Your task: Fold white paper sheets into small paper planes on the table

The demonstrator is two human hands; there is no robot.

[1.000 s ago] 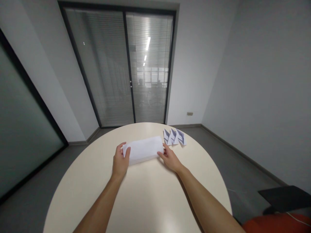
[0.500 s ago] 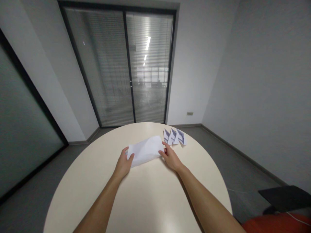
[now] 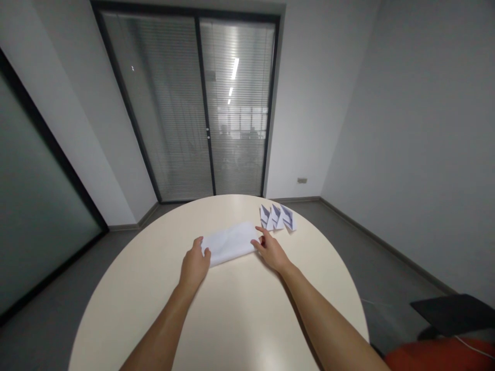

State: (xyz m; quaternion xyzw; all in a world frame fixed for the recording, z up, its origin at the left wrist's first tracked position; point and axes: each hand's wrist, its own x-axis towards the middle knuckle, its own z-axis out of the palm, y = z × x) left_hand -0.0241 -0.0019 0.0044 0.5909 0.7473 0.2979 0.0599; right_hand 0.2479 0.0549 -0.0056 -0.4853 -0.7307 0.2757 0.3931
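A white sheet of paper (image 3: 228, 243), folded over into a wide band, lies low over the table between my hands. My left hand (image 3: 194, 264) grips its left end, with the thumb at the near corner and the fingers along the far side. At the right end my right hand (image 3: 273, 252) holds the paper, thumb on top and index finger stretched along the edge; its other fingers are curled and partly hidden. Just beyond my right hand stand several folded paper pieces (image 3: 276, 218) with pointed tips, set in a row.
The round cream table (image 3: 232, 319) curves away toward a glass door with blinds (image 3: 240, 154). At the lower right are a black flat object (image 3: 452, 314) and something red (image 3: 441, 355) with a pale cable. A wall socket (image 3: 302, 180) sits low on the far wall.
The paper has come down flatter toward the table, and its far edge is lower. My left hand has shifted slightly; my right index finger is straighter.
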